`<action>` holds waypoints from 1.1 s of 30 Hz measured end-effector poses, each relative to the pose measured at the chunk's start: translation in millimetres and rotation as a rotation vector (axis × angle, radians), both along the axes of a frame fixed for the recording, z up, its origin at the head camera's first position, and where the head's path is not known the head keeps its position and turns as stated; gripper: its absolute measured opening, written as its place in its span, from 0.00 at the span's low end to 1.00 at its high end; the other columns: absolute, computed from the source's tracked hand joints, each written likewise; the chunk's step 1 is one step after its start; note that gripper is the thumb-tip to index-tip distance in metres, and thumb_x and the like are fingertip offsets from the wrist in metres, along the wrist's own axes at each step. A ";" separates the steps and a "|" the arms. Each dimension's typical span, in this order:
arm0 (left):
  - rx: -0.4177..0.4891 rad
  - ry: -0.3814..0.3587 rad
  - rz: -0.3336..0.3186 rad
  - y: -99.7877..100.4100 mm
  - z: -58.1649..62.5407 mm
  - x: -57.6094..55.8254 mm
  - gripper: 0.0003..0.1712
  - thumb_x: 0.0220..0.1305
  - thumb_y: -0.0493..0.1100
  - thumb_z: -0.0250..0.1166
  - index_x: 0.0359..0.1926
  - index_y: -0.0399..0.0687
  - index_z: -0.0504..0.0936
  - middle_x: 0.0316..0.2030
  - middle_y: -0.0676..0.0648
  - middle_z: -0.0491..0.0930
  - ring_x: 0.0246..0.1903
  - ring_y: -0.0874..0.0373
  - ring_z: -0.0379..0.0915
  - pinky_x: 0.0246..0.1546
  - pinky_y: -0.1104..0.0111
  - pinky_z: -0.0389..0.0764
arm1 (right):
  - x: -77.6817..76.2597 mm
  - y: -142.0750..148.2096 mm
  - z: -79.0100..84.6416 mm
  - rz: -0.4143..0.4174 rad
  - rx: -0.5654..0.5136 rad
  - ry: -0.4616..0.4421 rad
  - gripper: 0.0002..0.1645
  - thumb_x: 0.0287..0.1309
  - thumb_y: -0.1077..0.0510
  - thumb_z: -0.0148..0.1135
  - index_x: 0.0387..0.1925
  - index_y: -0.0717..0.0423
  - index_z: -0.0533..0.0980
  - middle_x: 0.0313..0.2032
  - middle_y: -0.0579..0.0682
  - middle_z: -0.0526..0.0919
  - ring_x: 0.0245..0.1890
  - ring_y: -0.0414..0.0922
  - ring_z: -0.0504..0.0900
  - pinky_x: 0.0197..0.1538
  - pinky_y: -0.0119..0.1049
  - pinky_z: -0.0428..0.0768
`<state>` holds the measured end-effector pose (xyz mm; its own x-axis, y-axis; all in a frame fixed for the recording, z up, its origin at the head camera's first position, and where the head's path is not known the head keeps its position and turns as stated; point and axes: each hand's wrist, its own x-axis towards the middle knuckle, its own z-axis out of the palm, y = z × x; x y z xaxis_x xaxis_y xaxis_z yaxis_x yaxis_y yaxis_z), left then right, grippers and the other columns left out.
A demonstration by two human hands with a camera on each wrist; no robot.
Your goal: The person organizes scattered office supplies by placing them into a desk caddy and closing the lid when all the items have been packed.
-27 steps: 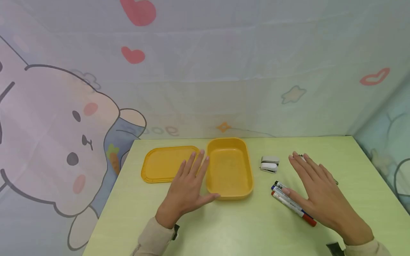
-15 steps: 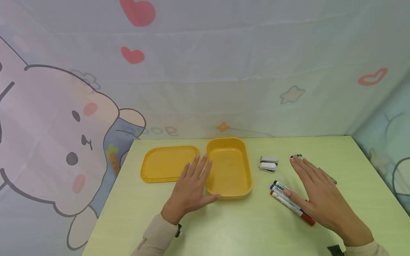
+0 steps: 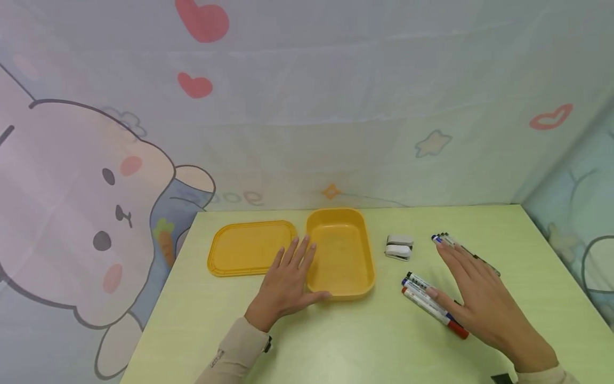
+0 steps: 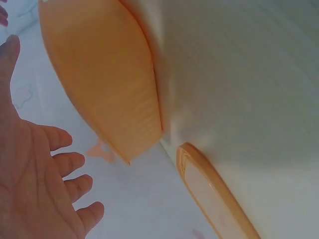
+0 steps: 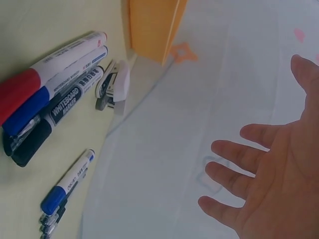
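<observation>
Drawing slightly nearer, the right hand (image 3: pixel 486 304) uncovered more of the far blue-capped marker (image 5: pixel 69 178), yet it and the left hand (image 3: pixel 283 288), fingers loosely spread, held nothing, so everything apparently remained unhandled.

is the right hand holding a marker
No, the right hand has nothing in its grasp, and the markers lie on the table apart from it.
</observation>
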<state>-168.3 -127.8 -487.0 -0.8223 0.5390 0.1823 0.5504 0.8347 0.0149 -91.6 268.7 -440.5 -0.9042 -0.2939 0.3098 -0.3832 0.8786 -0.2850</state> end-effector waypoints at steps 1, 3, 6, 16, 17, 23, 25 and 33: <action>0.000 -0.005 0.001 0.1 -0.9 -0.6 0.63 0.59 0.82 0.53 0.81 0.46 0.52 0.81 0.43 0.46 0.79 0.43 0.42 0.75 0.46 0.54 | 0.5 0.4 -0.9 -0.001 -0.003 -0.002 0.52 0.66 0.38 0.63 0.82 0.45 0.49 0.78 0.52 0.59 0.76 0.59 0.57 0.68 0.64 0.60; -0.004 -0.010 0.003 0.1 -2.4 -1.9 0.63 0.59 0.82 0.53 0.81 0.45 0.52 0.81 0.43 0.46 0.79 0.43 0.43 0.75 0.46 0.54 | 1.2 1.2 -3.0 -0.006 -0.011 -0.004 0.52 0.66 0.38 0.63 0.82 0.44 0.49 0.77 0.52 0.59 0.77 0.58 0.56 0.69 0.63 0.59; -0.016 -0.018 0.011 0.1 -3.7 -3.7 0.63 0.59 0.83 0.52 0.81 0.45 0.52 0.81 0.43 0.46 0.79 0.42 0.44 0.75 0.46 0.54 | 1.9 2.9 -5.7 -0.018 -0.030 -0.016 0.52 0.66 0.38 0.64 0.82 0.40 0.48 0.78 0.51 0.59 0.77 0.56 0.56 0.71 0.60 0.58; -0.012 0.001 0.007 -0.5 -10.7 -6.9 0.62 0.60 0.83 0.51 0.79 0.42 0.56 0.79 0.41 0.51 0.78 0.41 0.48 0.73 0.43 0.58 | 2.2 12.9 -14.5 -0.033 -0.181 -0.179 0.49 0.70 0.41 0.61 0.82 0.37 0.47 0.77 0.55 0.59 0.73 0.64 0.61 0.64 0.72 0.62; -0.011 0.002 0.005 -0.6 -11.3 -6.9 0.63 0.60 0.83 0.51 0.79 0.42 0.57 0.79 0.40 0.52 0.78 0.41 0.48 0.72 0.43 0.59 | 2.0 14.1 -15.7 -0.030 -0.192 -0.187 0.48 0.70 0.42 0.61 0.82 0.37 0.47 0.77 0.55 0.59 0.73 0.65 0.61 0.63 0.72 0.62; -0.010 -0.025 0.018 -1.2 -14.2 -8.4 0.62 0.61 0.82 0.50 0.79 0.40 0.56 0.79 0.40 0.52 0.78 0.41 0.47 0.73 0.43 0.57 | 0.7 19.3 -23.1 -0.023 -0.261 -0.196 0.44 0.73 0.47 0.58 0.81 0.36 0.48 0.77 0.55 0.59 0.72 0.65 0.61 0.63 0.75 0.60; -0.009 -0.043 0.027 -0.9 -14.0 -8.7 0.62 0.62 0.82 0.50 0.79 0.39 0.55 0.80 0.40 0.50 0.78 0.41 0.46 0.73 0.43 0.56 | 0.6 20.1 -25.2 -0.026 -0.276 -0.197 0.43 0.73 0.47 0.57 0.81 0.36 0.49 0.77 0.56 0.60 0.72 0.65 0.61 0.63 0.76 0.59; 0.002 -0.081 0.044 0.2 -13.9 -9.0 0.63 0.62 0.80 0.52 0.80 0.38 0.52 0.80 0.41 0.48 0.79 0.43 0.45 0.74 0.44 0.55 | 3.5 23.7 -36.7 -0.040 -0.335 -0.191 0.39 0.76 0.50 0.54 0.81 0.38 0.52 0.74 0.57 0.66 0.68 0.64 0.67 0.74 0.49 0.62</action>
